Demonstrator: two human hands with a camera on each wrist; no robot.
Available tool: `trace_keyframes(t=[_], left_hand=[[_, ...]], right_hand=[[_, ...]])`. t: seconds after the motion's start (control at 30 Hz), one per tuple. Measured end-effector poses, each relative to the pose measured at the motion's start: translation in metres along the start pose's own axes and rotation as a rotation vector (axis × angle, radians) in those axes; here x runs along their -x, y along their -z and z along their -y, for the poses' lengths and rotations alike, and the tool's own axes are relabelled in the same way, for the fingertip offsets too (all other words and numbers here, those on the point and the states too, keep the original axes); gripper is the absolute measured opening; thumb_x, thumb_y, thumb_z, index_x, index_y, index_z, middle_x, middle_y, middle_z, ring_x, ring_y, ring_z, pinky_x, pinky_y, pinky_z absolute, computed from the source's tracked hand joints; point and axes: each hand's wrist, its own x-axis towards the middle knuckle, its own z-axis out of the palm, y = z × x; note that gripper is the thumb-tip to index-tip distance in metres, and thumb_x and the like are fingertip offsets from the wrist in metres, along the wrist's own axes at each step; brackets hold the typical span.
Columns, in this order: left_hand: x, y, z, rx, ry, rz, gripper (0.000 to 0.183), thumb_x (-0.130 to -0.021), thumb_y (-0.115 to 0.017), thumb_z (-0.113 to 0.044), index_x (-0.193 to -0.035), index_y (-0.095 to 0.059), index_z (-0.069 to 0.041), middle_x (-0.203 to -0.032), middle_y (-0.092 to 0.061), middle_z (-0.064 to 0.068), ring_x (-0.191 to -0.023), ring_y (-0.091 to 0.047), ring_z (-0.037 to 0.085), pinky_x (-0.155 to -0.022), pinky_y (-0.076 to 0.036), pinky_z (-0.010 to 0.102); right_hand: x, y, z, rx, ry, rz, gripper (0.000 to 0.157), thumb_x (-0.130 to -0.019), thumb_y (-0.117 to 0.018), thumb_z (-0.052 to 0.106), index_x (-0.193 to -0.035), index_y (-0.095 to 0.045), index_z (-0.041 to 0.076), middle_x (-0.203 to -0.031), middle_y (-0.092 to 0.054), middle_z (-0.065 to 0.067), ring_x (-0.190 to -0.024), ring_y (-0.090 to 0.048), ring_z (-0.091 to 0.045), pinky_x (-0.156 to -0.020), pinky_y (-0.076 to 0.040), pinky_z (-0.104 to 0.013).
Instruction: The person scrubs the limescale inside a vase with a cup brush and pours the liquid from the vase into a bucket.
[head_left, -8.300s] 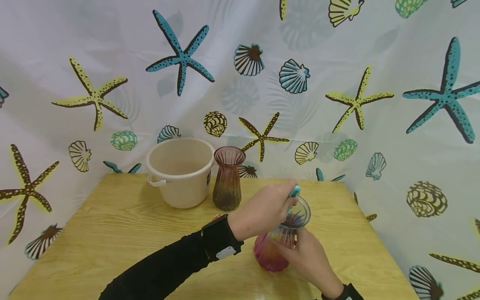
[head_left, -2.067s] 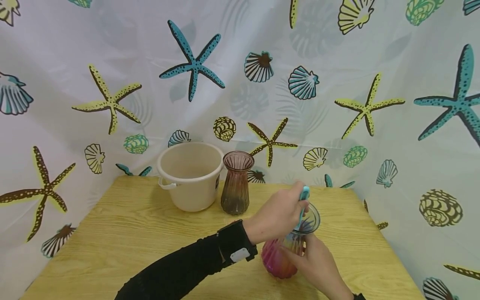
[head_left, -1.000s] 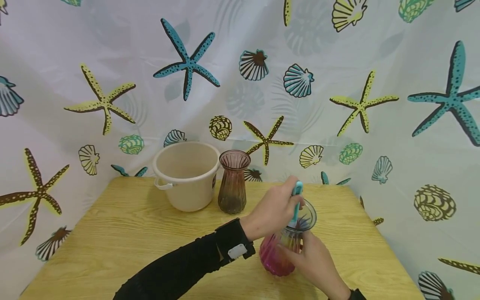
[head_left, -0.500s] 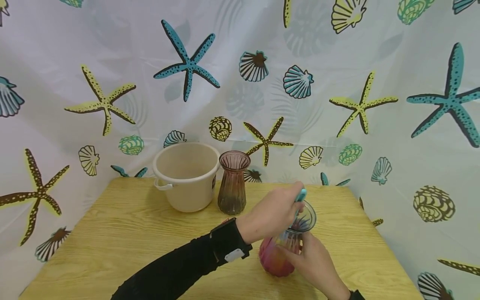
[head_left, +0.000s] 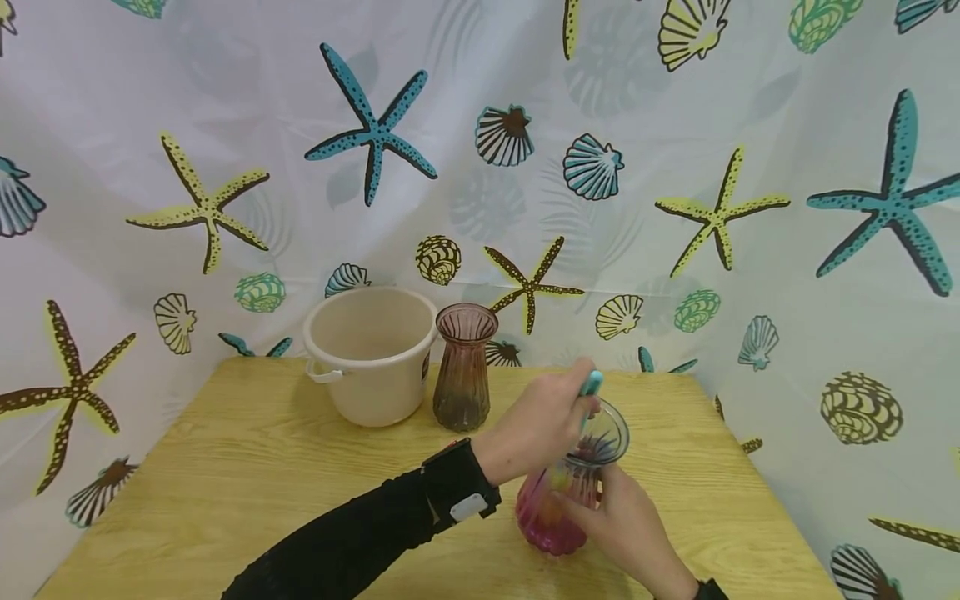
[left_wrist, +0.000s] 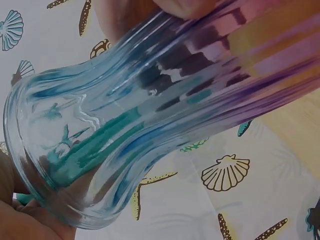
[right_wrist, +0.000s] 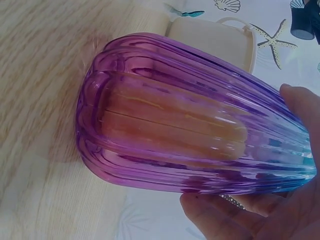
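A ribbed glass vase [head_left: 551, 521], pink at the base and bluish clear at the mouth, is tilted over the front right of the table. My right hand [head_left: 626, 525] grips it round the neck, with the fingers and thumb also showing in the right wrist view. My left hand [head_left: 543, 421] holds the teal handle [head_left: 592, 383] of a sponge brush whose shaft runs in through the vase's mouth. Through the pink glass, the brush's yellow-orange sponge head [right_wrist: 172, 122] shows in the vase's lower part. Whether the vase's base touches the table cannot be told.
A cream bucket [head_left: 375, 392] with a white handle stands at the back of the wooden table [head_left: 247, 492]. Beside it stands a second glass vase [head_left: 462, 375], brownish pink and upright. A curtain [head_left: 495, 208] printed with starfish and shells hangs behind and at the sides.
The brush handle has shifted and changed its tilt at the vase's mouth as my left hand moved slightly. My right hand has kept its grip on the vase throughout. The head view has shifted a little.
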Motion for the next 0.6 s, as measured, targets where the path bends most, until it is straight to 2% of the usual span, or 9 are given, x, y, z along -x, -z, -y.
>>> trace_keyframes(t=[0.13,0.27,0.4,0.6], left_hand=[[0.0,-0.0025,-0.0019,0.028,0.015,-0.005,0.015,-0.1,-0.046,-0.005,-0.089,-0.038,-0.011,-0.083,-0.065,0.003,-0.073,-0.057,-0.001,-0.054,-0.044,0.011],[0.0002,-0.0038,-0.0037,0.054,0.019,0.004,0.013,-0.101,-0.045,-0.006,-0.091,-0.039,-0.011,-0.085,-0.065,0.003,-0.079,-0.057,-0.002,-0.061,-0.047,0.012],[0.0009,-0.0036,-0.0053,0.066,0.027,0.024,0.011,-0.102,-0.044,-0.009,-0.092,-0.038,-0.011,-0.086,-0.065,0.003,-0.079,-0.057,-0.001,-0.059,-0.046,0.012],[0.0,0.0001,-0.0071,0.073,0.065,0.068,0.01,-0.102,-0.044,-0.011,-0.094,-0.038,-0.011,-0.085,-0.063,0.001,-0.072,-0.055,-0.003,-0.053,-0.045,0.012]], right_hand=[[-0.0009,-0.0003,0.001,0.003,-0.016,0.01,0.081,-0.074,-0.07,0.061,-0.137,-0.04,0.018,-0.117,-0.062,-0.006,-0.095,-0.057,-0.018,-0.071,-0.053,-0.042],[-0.001,-0.0003,0.0015,0.003,-0.017,0.015,0.079,-0.075,-0.071,0.059,-0.136,-0.041,0.018,-0.113,-0.063,-0.006,-0.091,-0.058,-0.016,-0.068,-0.052,-0.039],[-0.0006,-0.0008,0.0013,-0.005,-0.027,0.013,0.075,-0.075,-0.072,0.058,-0.132,-0.044,0.018,-0.112,-0.063,-0.005,-0.091,-0.058,-0.015,-0.068,-0.052,-0.038],[-0.0011,-0.0012,0.0022,-0.033,-0.037,0.021,0.071,-0.073,-0.07,0.063,-0.125,-0.047,0.02,-0.108,-0.063,-0.002,-0.083,-0.055,-0.012,-0.064,-0.049,-0.032]])
